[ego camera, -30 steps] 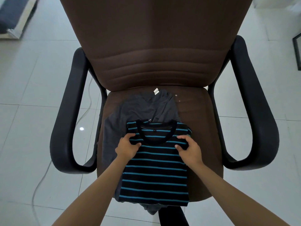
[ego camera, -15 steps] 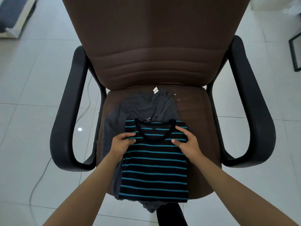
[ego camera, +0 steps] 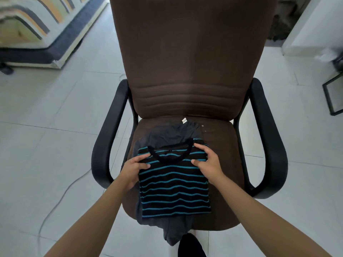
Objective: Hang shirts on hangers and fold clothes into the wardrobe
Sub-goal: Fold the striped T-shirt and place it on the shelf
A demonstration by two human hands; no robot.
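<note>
A folded black shirt with teal stripes (ego camera: 174, 190) lies on the seat of a brown office chair (ego camera: 219, 164). Under it lies a dark grey garment (ego camera: 172, 134) with a white tag, one end drooping over the seat's front edge. My left hand (ego camera: 132, 169) grips the striped shirt's upper left edge, thumb on top. My right hand (ego camera: 208, 161) pinches its upper right shoulder beside the black collar. That top edge looks slightly raised off the grey garment.
The chair's tall backrest (ego camera: 189, 52) and two black armrests (ego camera: 109, 143) (ego camera: 267, 145) enclose the seat. White tiled floor surrounds it, with a thin cable (ego camera: 61, 199) at the left. A striped mattress (ego camera: 37, 25) lies far left, a dark frame (ego camera: 334, 97) at right.
The view has tilted up, showing more of the room. Both hands have slid outward to the shirt's upper corners and closed on them; the top edge has lifted a little.
</note>
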